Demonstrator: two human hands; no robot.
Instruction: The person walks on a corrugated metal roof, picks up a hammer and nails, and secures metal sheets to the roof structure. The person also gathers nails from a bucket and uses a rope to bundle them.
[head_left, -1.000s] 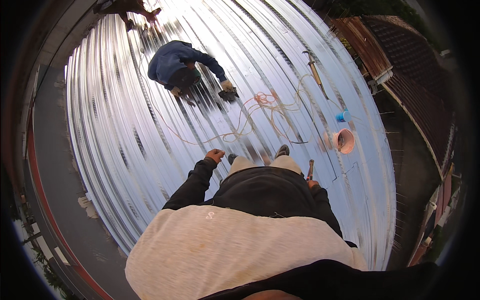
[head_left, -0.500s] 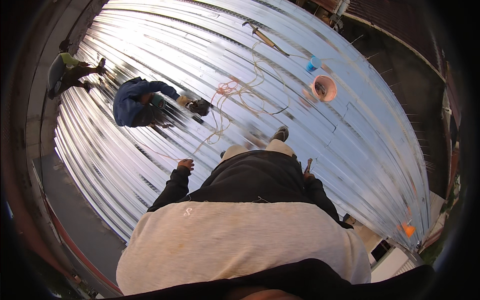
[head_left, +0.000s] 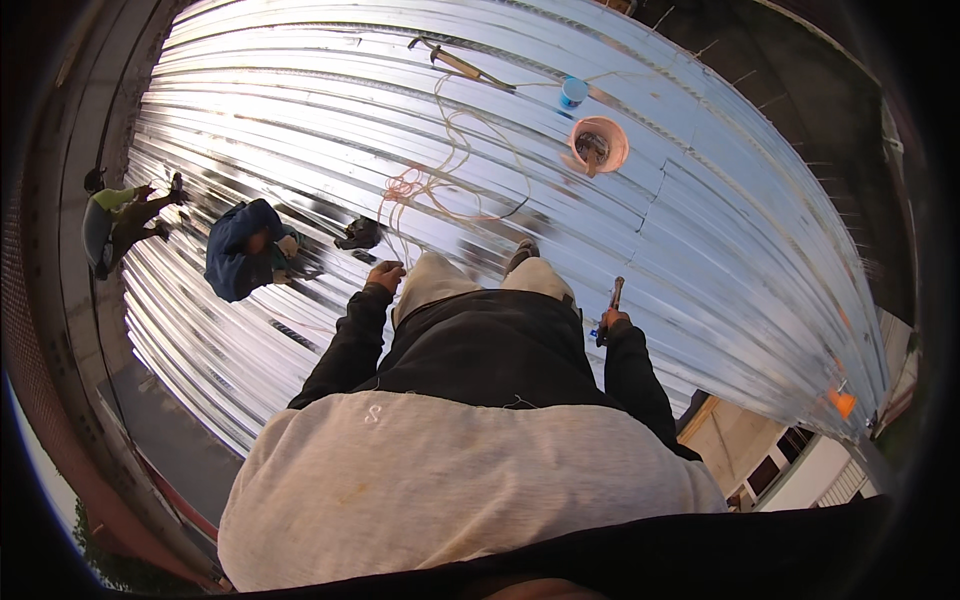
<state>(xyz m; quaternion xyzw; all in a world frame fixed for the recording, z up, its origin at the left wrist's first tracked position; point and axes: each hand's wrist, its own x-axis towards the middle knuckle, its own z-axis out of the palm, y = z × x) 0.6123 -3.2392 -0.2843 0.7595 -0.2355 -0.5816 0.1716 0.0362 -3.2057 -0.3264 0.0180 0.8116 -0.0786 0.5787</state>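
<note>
Long, narrow brown-and-dark hand tool point(head_left: 614, 295) is in the right grip point(head_left: 617, 318), fingers closed round it, held beside the wearer's right thigh. From my end its far tip points away from the body and a bit of blue shows low down by the hand, but it's too small for me to say what kind of tool it is.

Left grip point(head_left: 386, 275) is by the other thigh, fingers loosely curled. It's right next to a thin, tangled pink-and-yellowish cord point(head_left: 405, 188), and I honestly can't tell if it's pinching that or nothing.

Underfoot I've got a shiny, ribbed silver metal roof point(head_left: 720, 300). Farther out sit a round, pinkish-orange bucket point(head_left: 616, 140) with stuff in it, a small bright blue tub point(head_left: 574, 92) near that, and a wooden-handled tool with a curved metal head point(head_left: 458, 65). Off to the left I see a co-worker in a dark blue top point(head_left: 235, 245), bent over near a chunky black object point(head_left: 360, 233)
</note>
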